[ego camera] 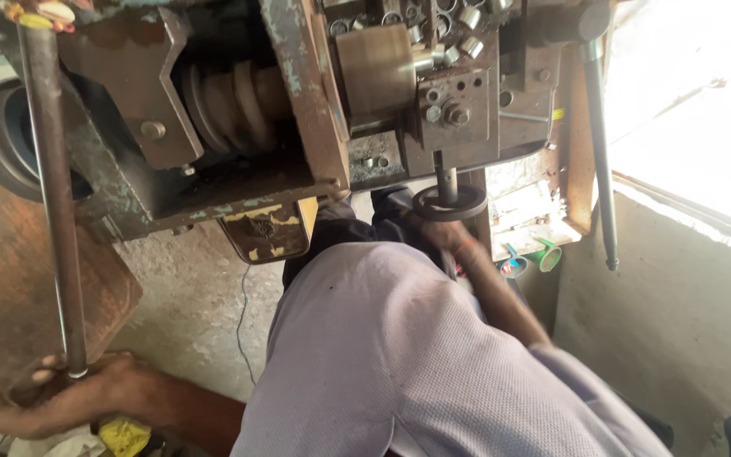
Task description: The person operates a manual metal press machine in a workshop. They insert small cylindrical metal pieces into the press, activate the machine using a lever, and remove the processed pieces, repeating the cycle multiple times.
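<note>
My left hand (52, 398) sits at the lower left, fingers wrapped around the bottom end of a long rusty steel rod (51, 186) that rises to the frame's top. My right hand (443, 235) reaches forward under the old machine (298, 110), touching a dark round hand wheel (450, 203) on a short vertical shaft; whether the fingers close around the wheel is hidden. My lilac shirt (399, 355) fills the lower middle and covers my arm.
The machine carries a stepped pulley (230, 101), a bolt head and several shiny metal bushes (458, 25) on top. A black lever (598, 144) hangs at the right beside a pale wall. A rusty plate (10, 279) lies left; concrete floor below.
</note>
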